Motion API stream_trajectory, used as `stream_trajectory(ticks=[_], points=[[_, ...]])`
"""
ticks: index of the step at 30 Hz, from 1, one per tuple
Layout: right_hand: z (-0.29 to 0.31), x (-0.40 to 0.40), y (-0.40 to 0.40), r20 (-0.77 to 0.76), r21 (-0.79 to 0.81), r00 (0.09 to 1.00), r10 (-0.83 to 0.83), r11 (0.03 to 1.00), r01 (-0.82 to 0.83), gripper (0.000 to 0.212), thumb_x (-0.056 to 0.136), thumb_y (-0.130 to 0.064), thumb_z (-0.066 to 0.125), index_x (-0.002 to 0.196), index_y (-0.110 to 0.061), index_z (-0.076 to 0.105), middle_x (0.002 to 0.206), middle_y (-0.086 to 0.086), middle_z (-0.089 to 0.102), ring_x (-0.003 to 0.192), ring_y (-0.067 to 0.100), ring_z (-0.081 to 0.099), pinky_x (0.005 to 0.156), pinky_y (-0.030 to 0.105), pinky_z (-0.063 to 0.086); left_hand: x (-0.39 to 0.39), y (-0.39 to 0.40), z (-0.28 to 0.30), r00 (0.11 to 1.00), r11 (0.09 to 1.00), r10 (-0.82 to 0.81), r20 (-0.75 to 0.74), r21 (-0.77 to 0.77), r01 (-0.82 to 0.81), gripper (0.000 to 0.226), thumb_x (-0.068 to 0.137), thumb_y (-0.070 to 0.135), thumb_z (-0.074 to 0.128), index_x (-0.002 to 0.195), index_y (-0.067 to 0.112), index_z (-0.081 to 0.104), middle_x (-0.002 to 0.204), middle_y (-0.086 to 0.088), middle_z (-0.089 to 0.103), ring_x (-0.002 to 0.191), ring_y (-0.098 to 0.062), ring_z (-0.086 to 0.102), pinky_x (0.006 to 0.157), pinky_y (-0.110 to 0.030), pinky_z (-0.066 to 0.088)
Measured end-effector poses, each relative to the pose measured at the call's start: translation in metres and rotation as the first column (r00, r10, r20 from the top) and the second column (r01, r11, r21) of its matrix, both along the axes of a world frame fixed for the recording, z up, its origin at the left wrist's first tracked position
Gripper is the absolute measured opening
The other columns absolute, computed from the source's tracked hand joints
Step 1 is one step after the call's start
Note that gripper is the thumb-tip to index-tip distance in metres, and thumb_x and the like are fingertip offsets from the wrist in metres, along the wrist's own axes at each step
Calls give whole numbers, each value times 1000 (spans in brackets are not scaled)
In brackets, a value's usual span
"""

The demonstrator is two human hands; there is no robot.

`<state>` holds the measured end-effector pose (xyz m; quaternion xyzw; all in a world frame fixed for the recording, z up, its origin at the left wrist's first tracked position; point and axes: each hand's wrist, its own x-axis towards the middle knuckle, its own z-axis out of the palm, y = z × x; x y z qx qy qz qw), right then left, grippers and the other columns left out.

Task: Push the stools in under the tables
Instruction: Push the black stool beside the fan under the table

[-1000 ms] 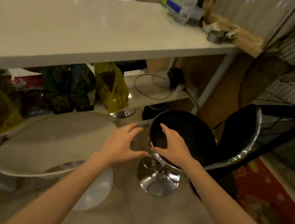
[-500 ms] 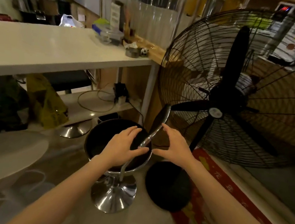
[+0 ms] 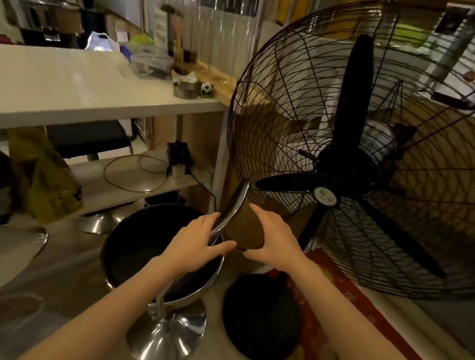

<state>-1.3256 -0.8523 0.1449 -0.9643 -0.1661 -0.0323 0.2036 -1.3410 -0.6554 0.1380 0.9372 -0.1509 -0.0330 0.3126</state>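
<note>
Round black stool [image 3: 142, 242], left hand [image 3: 197, 241] gripping its curved chrome backrest [image 3: 234, 206] — right hand [image 3: 273, 243] flat-fingered beside it

Bare forearms converge ahead. Left hand [image 3: 196, 244] fingers curl over stool backrest [image 3: 234, 204], thumb out. Right hand [image 3: 275, 241] fingers straight, thumb spread.
</note>
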Motion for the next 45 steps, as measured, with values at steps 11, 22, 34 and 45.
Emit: stream_trajectory(ticks=[11, 22, 34, 45], points=[[-7, 114, 17, 22, -470, 927, 374, 823, -321, 78, 77, -31, 70, 143, -19, 31, 151, 5, 29, 141, 21, 19, 114, 35, 14, 63, -9, -31, 955, 988, 118, -273, -66, -140, 86, 79, 57, 60, 145, 15, 26, 143, -7, 41, 126, -21, 44, 103, -33, 39], [-32, 158, 26, -86, -591, 859, 505, 668, -452, 44, 84, -21, 59, 127, -21, 51, 129, 2, 55, 124, 19, 44, 111, 38, 22, 56, -36, -32, 946, 953, 269, -179, 191, -235, 53, 88, 42, 57, 129, 13, 43, 110, -6, 63, 90, -20, 63, 78, -35, 54], [-57, 165, 33, 77, -635, 823, 563, 664, -395, 25, 85, -26, 62, 109, -23, 61, 105, -1, 66, 101, 20, 58, 90, 33, 38, 46, -55, -39, 879, 681, 469, 82, 600, -419, 43, 88, 7, 54, 127, 11, 38, 98, -6, 64, 85, -25, 63, 59, -31, 39], [-57, 167, 51, 120, -510, 828, 548, 749, -422, 10, 74, -13, 73, 81, -14, 66, 78, 5, 68, 80, 24, 63, 80, 36, 45, 58, -28, -42, 836, 637, 536, 116, 595, -491, 22, 87, 4, 51, 106, 12, 51, 95, -5, 66, 86, -27, 63, 61, -32, 37]])
